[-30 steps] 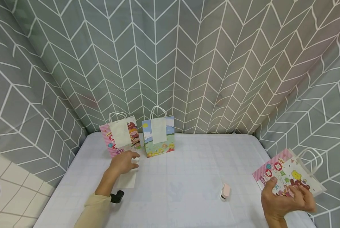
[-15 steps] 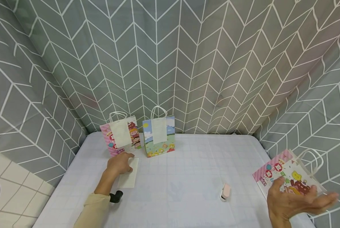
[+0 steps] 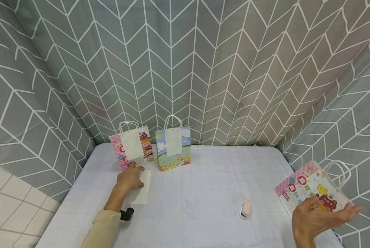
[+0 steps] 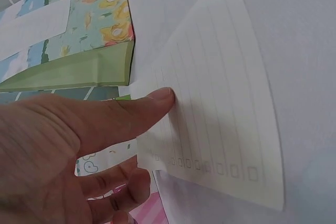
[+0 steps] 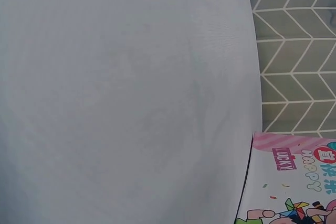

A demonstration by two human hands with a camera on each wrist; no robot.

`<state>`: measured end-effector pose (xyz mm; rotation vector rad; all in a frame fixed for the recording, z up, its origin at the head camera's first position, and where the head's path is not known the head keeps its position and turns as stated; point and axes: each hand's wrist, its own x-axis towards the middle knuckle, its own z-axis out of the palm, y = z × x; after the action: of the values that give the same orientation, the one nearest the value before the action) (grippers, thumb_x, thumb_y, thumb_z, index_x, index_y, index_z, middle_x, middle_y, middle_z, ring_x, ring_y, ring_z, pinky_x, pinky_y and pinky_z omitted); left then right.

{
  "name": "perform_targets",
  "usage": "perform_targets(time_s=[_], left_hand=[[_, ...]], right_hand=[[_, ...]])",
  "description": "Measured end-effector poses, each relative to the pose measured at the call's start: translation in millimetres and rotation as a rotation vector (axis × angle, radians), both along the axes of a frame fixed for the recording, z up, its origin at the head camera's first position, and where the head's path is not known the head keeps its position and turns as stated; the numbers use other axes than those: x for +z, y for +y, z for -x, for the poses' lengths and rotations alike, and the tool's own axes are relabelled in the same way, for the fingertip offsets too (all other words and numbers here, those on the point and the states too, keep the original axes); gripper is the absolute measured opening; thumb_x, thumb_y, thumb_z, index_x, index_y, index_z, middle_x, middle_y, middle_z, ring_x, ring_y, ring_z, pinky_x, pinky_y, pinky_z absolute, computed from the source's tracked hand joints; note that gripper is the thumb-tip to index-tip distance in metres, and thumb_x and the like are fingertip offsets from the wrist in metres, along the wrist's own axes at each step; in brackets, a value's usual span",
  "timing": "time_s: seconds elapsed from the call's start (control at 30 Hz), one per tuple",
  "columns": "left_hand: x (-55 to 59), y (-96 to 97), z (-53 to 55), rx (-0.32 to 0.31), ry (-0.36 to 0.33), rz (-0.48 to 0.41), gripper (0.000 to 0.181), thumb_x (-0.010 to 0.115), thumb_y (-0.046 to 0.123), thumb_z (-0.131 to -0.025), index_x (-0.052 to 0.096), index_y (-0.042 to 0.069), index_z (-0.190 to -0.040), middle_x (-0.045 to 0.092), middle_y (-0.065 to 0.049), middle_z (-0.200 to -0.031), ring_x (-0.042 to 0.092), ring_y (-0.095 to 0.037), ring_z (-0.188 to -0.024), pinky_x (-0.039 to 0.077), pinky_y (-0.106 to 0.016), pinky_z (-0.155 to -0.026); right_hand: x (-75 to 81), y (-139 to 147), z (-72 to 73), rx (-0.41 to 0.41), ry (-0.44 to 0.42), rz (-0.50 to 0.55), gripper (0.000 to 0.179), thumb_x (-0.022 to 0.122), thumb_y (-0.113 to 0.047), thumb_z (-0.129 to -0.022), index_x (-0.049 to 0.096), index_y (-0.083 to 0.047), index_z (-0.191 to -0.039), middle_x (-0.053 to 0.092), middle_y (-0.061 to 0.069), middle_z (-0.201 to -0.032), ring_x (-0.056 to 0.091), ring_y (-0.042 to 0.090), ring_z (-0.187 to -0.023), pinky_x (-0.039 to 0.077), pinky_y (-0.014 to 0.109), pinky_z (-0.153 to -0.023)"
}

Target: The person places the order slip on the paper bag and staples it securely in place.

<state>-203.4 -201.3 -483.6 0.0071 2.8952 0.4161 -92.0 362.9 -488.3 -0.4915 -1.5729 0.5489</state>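
Note:
My left hand (image 3: 130,179) pinches the edge of a lined sheet of paper (image 3: 140,193) on the table's left side. In the left wrist view the thumb lies on top of the sheet (image 4: 226,114), which bows up; the other fingers are curled and partly hidden. Just beyond that hand stands a pink cartoon gift bag (image 3: 115,146) with a paper on its front. My right hand (image 3: 316,218) is spread in front of another pink-and-white gift bag (image 3: 302,187) at the right edge, covering its lower part. The right wrist view shows that bag (image 5: 304,182) but not the hand.
A blue-and-green gift bag (image 3: 173,160), also with a paper on its front, stands right of the far pink one. A small pink-and-white object, perhaps a stapler (image 3: 245,209), lies on the white-clothed table (image 3: 209,186). Patterned curtains (image 3: 185,69) enclose the back and sides.
My left hand has drawn back slightly and closed its thumb and fingers on the sheet's edge. The right hand's fingers have straightened and come off the right bag. The bags stay put.

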Motion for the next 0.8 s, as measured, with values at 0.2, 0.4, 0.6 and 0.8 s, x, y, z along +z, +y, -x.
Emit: perform_targets(time_s=[0.2, 0.4, 0.6, 0.8], left_hand=[[0.5, 0.7, -0.6, 0.035, -0.005, -0.027, 0.073, 0.09, 0.025, -0.072, 0.059, 0.009, -0.137, 0.048, -0.028, -0.137, 0.059, -0.042, -0.103, 0.047, -0.063, -0.084], [1.5, 1.4, -2.9, 0.052, -0.002, -0.054, 0.067, 0.086, 0.023, -0.078, 0.059, 0.01, -0.137, 0.056, -0.024, -0.132, 0.059, -0.043, -0.106, 0.046, -0.064, -0.086], [-0.4, -1.5, -4.1, 0.045, 0.062, -0.074, 0.059, 0.078, 0.016, -0.083, 0.057, 0.011, -0.138, 0.059, -0.023, -0.135, 0.061, -0.046, -0.109, 0.046, -0.064, -0.081], [0.9, -1.8, -3.8, 0.046, 0.066, -0.084, 0.057, 0.077, 0.014, -0.085, 0.058, 0.011, -0.138, 0.059, -0.023, -0.135, 0.062, -0.046, -0.106, 0.048, -0.064, -0.079]], right_hand=[[-2.6, 7.8, 0.0, 0.023, -0.1, 0.201, 0.062, 0.044, -0.024, -0.103, 0.021, 0.003, -0.153, 0.018, 0.018, -0.162, 0.021, 0.012, -0.146, 0.009, 0.02, -0.118], [10.2, -1.5, -0.5, 0.061, -0.086, 0.312, 0.065, 0.046, -0.017, -0.1, 0.02, 0.0, -0.157, 0.024, 0.018, -0.16, 0.024, 0.016, -0.146, 0.009, 0.02, -0.118], [28.4, -18.6, -2.9, 0.132, -0.066, 0.299, 0.063, 0.041, -0.004, -0.097, 0.022, 0.004, -0.156, 0.026, 0.023, -0.16, 0.026, 0.019, -0.147, 0.01, 0.02, -0.118], [7.0, 4.9, 7.4, 0.155, -0.124, 0.283, 0.062, 0.04, -0.003, -0.098, 0.024, -0.004, -0.159, 0.027, 0.015, -0.163, 0.027, 0.015, -0.148, 0.014, 0.019, -0.118]])
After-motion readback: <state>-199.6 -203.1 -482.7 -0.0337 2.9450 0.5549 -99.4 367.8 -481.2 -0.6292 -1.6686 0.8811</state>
